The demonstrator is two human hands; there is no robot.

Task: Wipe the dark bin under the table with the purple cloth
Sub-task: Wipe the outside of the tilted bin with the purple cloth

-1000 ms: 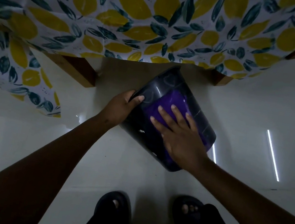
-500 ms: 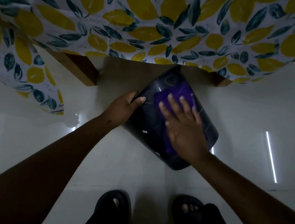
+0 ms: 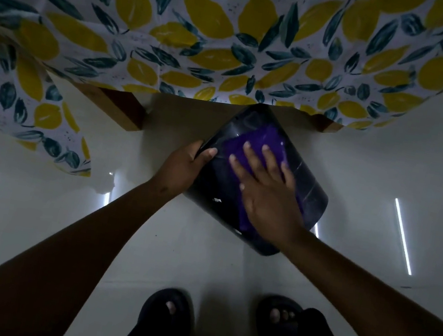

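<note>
Under the edge of the tablecloth, on the pale floor, we have the dark bin tipped toward us; it looks like light, stiff, glossy plastic that can slide, so we judge the rim the best place to hold it. Our left hand is curled shut on that rim, while our right hand lies flat with spread fingers, pressing the soft purple cloth against the bin's side. Compared with a second ago, the right hand and cloth sit farther up toward the tabletop end.

Purple cloth, dark glossy bin, tablecloth w/ yellow lemons & teal leaves
</note>
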